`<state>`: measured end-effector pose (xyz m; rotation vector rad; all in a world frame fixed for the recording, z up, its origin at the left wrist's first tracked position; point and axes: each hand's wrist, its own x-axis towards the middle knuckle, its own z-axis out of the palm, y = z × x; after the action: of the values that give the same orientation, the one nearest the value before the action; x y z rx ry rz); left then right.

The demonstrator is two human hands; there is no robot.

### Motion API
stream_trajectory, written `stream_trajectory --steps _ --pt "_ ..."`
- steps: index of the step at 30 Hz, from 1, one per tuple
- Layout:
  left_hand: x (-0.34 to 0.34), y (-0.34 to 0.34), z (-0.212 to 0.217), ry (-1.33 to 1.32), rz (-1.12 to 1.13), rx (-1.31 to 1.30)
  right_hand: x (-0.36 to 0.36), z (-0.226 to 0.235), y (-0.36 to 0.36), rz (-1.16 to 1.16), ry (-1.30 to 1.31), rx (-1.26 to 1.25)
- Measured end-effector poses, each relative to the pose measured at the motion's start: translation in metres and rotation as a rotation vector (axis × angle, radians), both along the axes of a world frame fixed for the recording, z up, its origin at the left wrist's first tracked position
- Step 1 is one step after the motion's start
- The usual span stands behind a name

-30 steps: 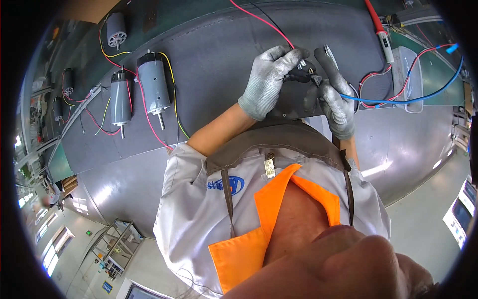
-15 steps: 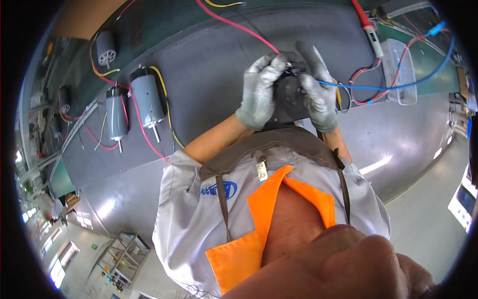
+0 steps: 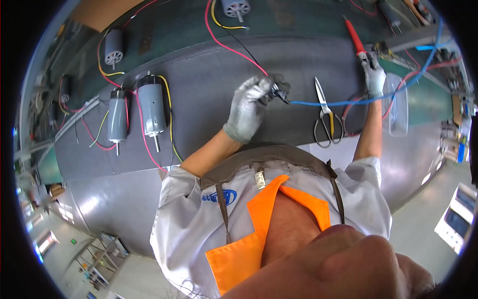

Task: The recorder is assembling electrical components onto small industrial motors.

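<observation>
My left hand point(image 3: 247, 105), in a grey-coated glove, pinches a small black clip point(image 3: 280, 93) at the end of a blue wire point(image 3: 338, 103). A red lead point(image 3: 226, 45) and a thin black one run into the same fingers from the far side; their joint with the clip is hidden by the fingers. At the right, my gloved right hand point(image 3: 373, 77) is closed around the lower end of a red test probe point(image 3: 353, 36), whose tip points away from me. Scissors point(image 3: 324, 107) lie on the grey mat point(image 3: 209, 89) between my hands.
Grey cylindrical motors point(image 3: 151, 107) with coloured leads lie at the left, another motor point(image 3: 236, 7) at the far edge. A clear plastic tray point(image 3: 398, 117) sits right of my forearm. The blue wire spans the right side. Another person's hand point(image 3: 417, 11) shows at the far right.
My right hand has left the black clip, moved right and away, and taken hold of the red probe. My left hand keeps the clip, slightly nearer and left. The scissors are now uncovered.
</observation>
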<state>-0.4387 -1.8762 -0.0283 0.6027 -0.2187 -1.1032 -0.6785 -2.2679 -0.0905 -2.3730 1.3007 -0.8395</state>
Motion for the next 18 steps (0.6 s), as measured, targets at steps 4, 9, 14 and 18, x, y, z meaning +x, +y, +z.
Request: stream_trajectory --steps 4,9,14,18 --pt "0.002 0.006 0.005 -0.035 -0.025 0.144 0.083 0.067 0.076 0.399 -0.310 0.688" --pt "0.005 0.003 0.004 -0.037 0.011 0.092 0.154 0.068 0.094 0.725 -0.084 0.758" --pt "0.003 0.002 -0.009 -0.057 -0.036 0.003 0.160 0.056 0.100 0.613 -0.005 0.568" --pt "0.002 0.004 -0.002 -0.017 -0.029 0.047 0.120 0.071 0.098 0.467 -0.028 0.059"
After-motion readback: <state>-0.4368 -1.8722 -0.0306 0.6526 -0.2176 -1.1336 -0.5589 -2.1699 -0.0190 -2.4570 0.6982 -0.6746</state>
